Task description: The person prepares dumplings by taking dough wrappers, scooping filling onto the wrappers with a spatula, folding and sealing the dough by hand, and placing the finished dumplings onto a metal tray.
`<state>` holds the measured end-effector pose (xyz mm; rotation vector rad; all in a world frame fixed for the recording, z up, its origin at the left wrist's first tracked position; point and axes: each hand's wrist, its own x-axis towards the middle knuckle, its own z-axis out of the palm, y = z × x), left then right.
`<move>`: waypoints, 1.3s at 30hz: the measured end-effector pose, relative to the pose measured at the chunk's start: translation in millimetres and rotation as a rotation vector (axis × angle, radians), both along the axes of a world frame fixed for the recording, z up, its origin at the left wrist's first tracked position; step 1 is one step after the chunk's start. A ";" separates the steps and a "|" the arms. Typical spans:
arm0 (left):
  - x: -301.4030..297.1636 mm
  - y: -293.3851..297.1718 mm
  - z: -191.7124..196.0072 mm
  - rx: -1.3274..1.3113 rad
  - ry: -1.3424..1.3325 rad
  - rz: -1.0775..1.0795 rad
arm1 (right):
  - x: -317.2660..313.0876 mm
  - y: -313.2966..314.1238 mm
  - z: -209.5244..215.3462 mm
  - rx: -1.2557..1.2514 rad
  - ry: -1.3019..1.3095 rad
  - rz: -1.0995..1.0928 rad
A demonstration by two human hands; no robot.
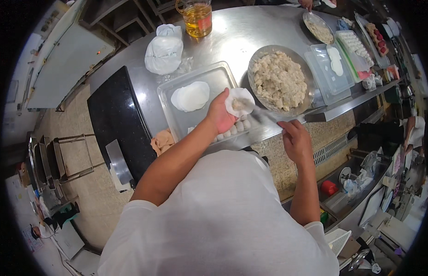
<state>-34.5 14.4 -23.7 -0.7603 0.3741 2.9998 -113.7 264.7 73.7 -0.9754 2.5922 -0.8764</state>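
Observation:
My left hand (220,116) cups a round white dumpling wrapper (233,108) with a dab of filling on it, held above the right side of a metal tray (173,123). My right hand (297,141) is closed on a thin, motion-blurred spreading tool (265,115), whose far end reaches the wrapper. In the tray lie a stack of white wrappers (190,96) and, partly hidden under my left hand, rows of shaped dumplings (233,130). Just beyond my right hand stands a metal bowl (309,81) heaped with pale, chunky filling (279,79).
A black board (113,103) and a cleaver (118,163) are at left. Farther back stand a white plastic bag (164,51) and a jug of yellow liquid (198,20). Plastic lids (332,76), egg-like white rows (353,42) and another person's hand (306,3) with a bowl are at right.

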 end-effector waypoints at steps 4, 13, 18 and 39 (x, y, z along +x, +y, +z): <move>-8.8 5.0 1.0 -0.057 -0.084 0.105 | -7.5 -5.3 -3.6 0.084 0.126 0.066; -24.0 12.1 -9.1 -0.151 -0.170 0.153 | -24.0 -20.9 -52.1 0.283 0.288 -0.102; -26.0 15.9 -14.2 -0.179 -0.183 0.107 | -10.6 -1.9 -45.8 0.148 0.199 -0.086; -1.8 11.9 28.9 -0.047 0.006 0.027 | 8.2 5.1 51.3 0.145 0.154 -0.038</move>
